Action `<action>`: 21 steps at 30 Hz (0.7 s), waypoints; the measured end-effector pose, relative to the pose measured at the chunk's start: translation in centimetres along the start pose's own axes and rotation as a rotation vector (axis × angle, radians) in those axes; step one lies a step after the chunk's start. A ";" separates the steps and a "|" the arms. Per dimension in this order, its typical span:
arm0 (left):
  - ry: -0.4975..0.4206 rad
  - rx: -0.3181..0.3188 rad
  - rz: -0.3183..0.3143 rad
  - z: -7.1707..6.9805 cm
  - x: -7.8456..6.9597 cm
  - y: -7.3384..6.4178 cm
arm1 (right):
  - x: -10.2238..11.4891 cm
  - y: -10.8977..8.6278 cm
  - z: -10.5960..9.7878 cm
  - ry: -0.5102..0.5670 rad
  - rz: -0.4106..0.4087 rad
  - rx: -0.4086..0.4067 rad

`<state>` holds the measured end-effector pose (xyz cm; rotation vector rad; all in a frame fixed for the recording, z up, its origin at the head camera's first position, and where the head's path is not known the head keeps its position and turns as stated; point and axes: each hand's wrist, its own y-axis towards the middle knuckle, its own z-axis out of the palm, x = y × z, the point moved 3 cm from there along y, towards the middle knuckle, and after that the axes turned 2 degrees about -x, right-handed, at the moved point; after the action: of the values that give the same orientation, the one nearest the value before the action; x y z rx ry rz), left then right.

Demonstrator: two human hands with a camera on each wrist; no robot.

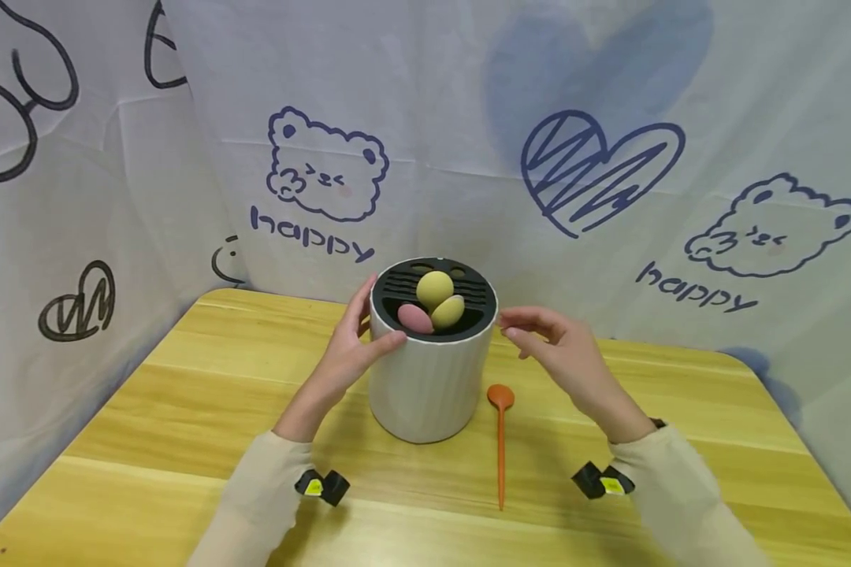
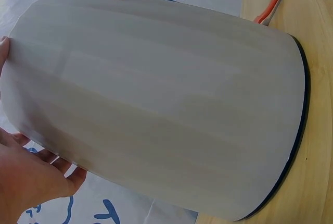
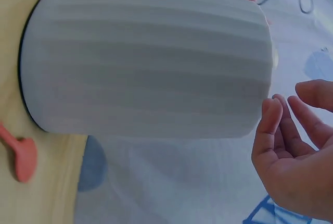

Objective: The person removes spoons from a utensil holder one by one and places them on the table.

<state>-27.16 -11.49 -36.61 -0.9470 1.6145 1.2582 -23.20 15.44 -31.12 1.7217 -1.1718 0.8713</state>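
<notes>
Left hand gripping white container, thumb resting at edge of its black top; container standing between both hands. Right hand hovering just beside it, fingers loosely bent, holding nothing. Orange spoon lying nearer right hand than left.

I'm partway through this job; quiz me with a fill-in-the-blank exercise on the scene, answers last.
1. The slotted lid on the white container is coloured ____.
2. The pink piece sits in the lid's opening with two other pieces, both mostly ____.
3. In the head view, the orange spoon lies on the table to the ____ of the container.
4. The person's ____ hand grips the container, thumb at its rim.

Missing words: black; yellow; right; left.
</notes>
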 end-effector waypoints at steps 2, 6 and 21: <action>0.000 -0.001 0.001 0.0 0.0 0.0 | 0.8 0.8 -0.1 -0.016 -0.002 0.030; -0.002 -0.002 0.005 0.0 0.1 0.1 | 1.9 2.3 -0.1 -0.038 0.014 0.071; -0.009 -0.007 0.003 0.1 0.0 0.0 | 3.6 5.3 1.1 -0.121 0.100 0.170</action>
<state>-27.11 -11.44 -36.62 -0.9423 1.6059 1.2687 -26.97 12.12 -27.00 1.8878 -1.3053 0.9616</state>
